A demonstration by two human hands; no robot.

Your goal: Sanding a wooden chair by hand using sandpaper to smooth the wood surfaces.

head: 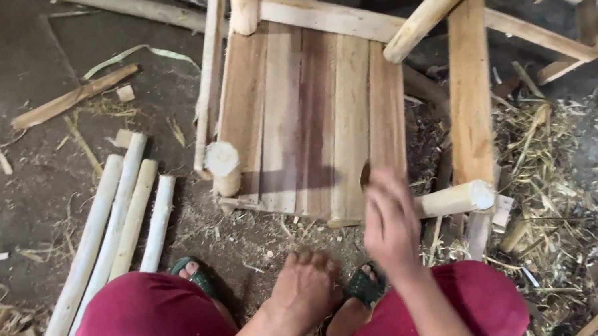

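At about nine o'clock from your hands, four peeled pale poles point(111, 232) are lying side by side on the dirt floor point(12, 192), their long axes running from seven o'clock up toward one o'clock.

Your left hand point(304, 287) is hanging low between your knees with the fingers curled loosely downward, holding nothing that I can see. It is sitting just short of the chair's near edge, not touching it.

Your right hand point(390, 221) is the nearer one. It is reaching up toward twelve o'clock with the fingers pressed together and slightly blurred, overlapping the near edge of the seat; whether it is actually touching the boards I cannot tell.

The wooden chair point(315, 121) is lying tipped on the ground straight ahead of you. Its seat slats are running from six toward twelve o'clock, in mixed pale and reddish-brown wood. A round leg stub point(456, 199) is pointing toward three o'clock, just beside your right hand.
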